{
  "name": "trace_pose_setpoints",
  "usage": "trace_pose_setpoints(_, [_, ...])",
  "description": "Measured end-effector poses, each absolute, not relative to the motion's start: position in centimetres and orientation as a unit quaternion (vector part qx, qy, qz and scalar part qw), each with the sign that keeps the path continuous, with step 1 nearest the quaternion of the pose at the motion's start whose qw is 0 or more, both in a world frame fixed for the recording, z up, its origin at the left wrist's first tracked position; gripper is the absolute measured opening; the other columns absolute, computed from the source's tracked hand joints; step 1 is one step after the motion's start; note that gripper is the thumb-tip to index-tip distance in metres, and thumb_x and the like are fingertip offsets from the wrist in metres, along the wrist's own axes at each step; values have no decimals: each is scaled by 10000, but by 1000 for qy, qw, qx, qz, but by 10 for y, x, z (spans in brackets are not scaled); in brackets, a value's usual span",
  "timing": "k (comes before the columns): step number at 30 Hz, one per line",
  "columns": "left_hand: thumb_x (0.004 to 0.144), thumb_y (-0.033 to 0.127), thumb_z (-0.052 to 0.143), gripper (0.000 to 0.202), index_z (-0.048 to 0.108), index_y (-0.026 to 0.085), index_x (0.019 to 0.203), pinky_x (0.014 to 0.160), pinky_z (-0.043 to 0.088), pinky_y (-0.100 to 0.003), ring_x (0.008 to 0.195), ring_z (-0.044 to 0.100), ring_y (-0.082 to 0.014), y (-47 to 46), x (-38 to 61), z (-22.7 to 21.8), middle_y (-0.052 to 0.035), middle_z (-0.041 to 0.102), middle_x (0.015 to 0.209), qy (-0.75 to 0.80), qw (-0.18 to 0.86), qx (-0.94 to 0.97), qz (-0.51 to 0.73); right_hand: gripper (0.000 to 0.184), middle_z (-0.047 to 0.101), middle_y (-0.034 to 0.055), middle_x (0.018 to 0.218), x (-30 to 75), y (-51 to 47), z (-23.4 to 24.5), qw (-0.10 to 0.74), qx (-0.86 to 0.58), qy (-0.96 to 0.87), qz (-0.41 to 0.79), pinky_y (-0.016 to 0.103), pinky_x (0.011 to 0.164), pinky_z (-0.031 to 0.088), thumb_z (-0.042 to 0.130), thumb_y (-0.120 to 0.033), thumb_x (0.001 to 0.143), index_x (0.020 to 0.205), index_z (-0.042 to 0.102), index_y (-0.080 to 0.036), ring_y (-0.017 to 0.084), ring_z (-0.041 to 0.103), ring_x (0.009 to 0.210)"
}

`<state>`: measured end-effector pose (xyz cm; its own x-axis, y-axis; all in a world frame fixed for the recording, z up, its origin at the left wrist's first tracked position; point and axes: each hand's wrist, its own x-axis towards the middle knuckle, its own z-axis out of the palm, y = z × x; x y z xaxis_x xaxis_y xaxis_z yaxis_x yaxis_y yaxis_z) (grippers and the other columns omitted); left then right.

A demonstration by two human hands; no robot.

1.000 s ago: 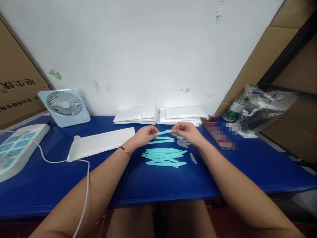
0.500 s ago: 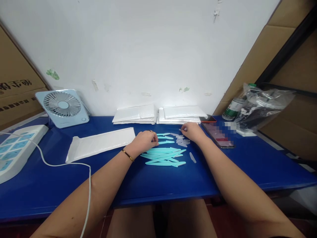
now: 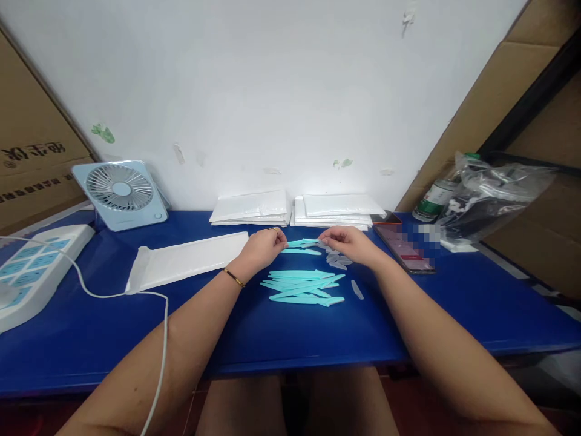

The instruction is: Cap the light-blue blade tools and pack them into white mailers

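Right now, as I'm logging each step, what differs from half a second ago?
The left hand has moved away from the body and holds a turquoise stick by its left end; the right hand has moved left to the stick's other end. The stick pile, fan and phone stayed put.

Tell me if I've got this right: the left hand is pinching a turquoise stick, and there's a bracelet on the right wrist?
Not quite: the bracelet is on the left wrist, as the head view shows. The left hand is indeed pinching a turquoise stick.
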<state>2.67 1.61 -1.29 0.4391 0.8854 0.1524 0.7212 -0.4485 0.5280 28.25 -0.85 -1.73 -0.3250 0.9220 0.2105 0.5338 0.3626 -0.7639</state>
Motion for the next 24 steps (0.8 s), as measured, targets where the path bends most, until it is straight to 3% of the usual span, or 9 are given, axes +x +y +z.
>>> trace_pose_setpoints(9, [809, 317, 526, 151, 621, 203, 834, 624, 392, -254, 722, 574, -164, 13, 31, -12, -21, 648, 787, 463, 211, 835, 209, 259, 647, 27, 741, 268, -8, -21, 330, -463, -772, 285, 271, 580, 435, 540, -381, 833, 945, 697, -207, 147, 559, 634])
trace_pose_setpoints(15, [743, 362, 612, 252, 644, 216, 946, 769, 406, -295, 934, 555, -225, 10, 29, -8, -58, 623, 1015, 475, 130, 844, 215, 150, 641, 51, 825, 282, 6, -29, 284, -556, -773, 111, 306, 665, 420, 586, -312, 783, 796, 703, -218, 179, 562, 725])
trace_pose_setpoints(19, [684, 413, 655, 244, 687, 226, 837, 658, 404, -253, 814, 576, -196, 0, 33, -7, -36, 641, 900, 391, 228, 882, 132, 115, 599, 41, 778, 285, 11, -37, 248, -574, -775, 92, 279, 614, 402, 656, -324, 711, 704, 667, -210, 160, 535, 676])
trace_pose_setpoints(24, [691, 300, 618, 108, 682, 213, 682, 514, 343, -239, 642, 558, -166, -8, 40, -9, -21, 655, 712, 409, 286, 862, 89, 128, 585, 17, 640, 281, 10, -37, 257, -589, -754, 137, 264, 541, 369, 645, -313, 717, 655, 625, -203, 141, 510, 586])
